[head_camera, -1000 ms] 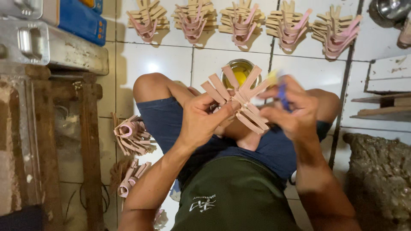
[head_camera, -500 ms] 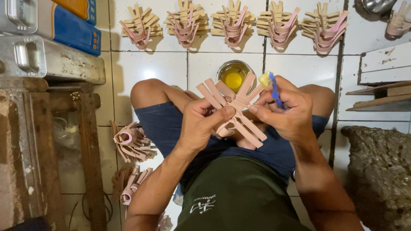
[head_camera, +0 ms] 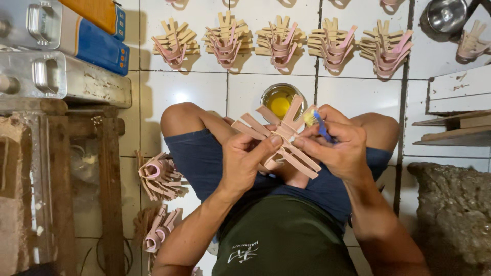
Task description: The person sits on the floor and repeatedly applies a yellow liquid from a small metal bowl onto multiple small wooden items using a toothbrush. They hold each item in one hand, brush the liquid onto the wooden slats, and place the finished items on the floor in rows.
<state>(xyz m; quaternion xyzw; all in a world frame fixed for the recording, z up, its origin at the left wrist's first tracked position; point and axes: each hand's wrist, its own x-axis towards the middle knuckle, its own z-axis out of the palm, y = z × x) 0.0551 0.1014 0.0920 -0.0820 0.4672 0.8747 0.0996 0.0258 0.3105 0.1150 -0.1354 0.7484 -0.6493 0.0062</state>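
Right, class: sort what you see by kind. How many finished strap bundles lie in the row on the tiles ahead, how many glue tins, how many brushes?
Strap bundles in the row: 5
Glue tin: 1
Blue-handled brush in the right hand: 1
Total: 7

We are wearing a dark green shirt point(head_camera: 284, 235) with a small white printed mark near its hem, and blue shorts point(head_camera: 202, 158) covering our thighs. Our forearms and both hands are showing bare, without sleeves.
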